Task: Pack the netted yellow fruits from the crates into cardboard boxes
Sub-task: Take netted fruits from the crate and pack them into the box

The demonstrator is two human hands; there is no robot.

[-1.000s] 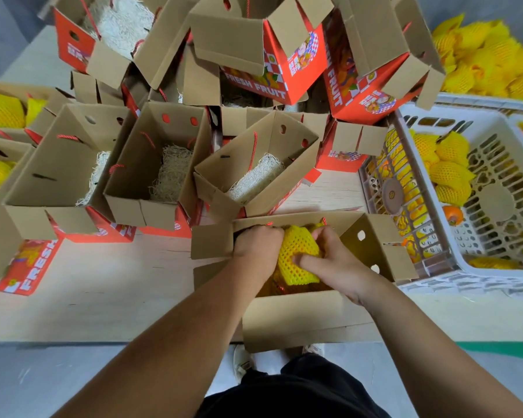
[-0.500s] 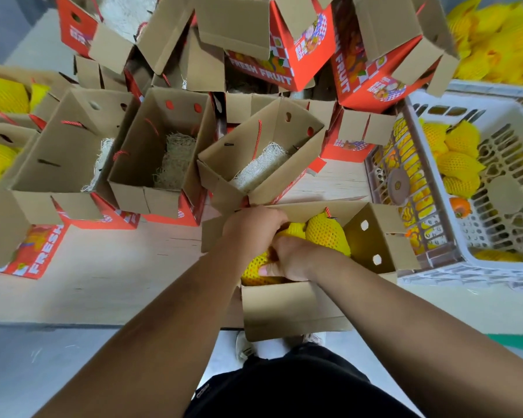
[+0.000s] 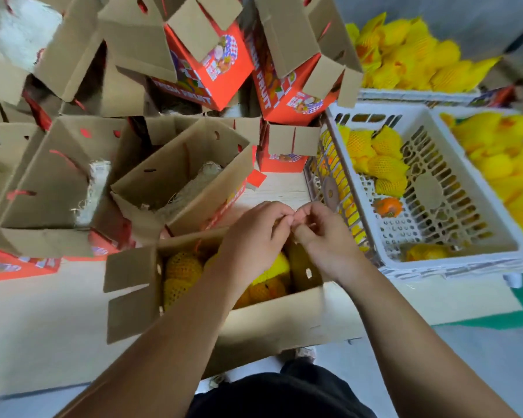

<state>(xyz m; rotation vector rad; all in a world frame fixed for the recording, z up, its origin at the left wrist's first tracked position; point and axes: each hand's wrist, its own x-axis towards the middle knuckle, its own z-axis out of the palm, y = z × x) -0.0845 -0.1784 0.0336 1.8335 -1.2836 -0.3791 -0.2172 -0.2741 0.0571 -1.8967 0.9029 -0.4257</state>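
Hovering curled, fingertips together, grasp unclear: both hands [image 3: 293, 227] just above netted fruits [image 3: 183, 268] in cardboard box [image 3: 272, 324].

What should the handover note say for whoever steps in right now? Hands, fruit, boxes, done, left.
Left hand and right hand: fingertips meet above the far rim of the near box, fingers curled; whether they pinch anything is too blurred to tell.
Near box: open, several netted fruits inside.
White crate on the right: a few netted fruits and one bare orange fruit in it. More netted fruits fill the next crate and the pile behind.
Done: near box looks mostly filled.
Left: empty the crates; the open boxes beyond hold only padding.
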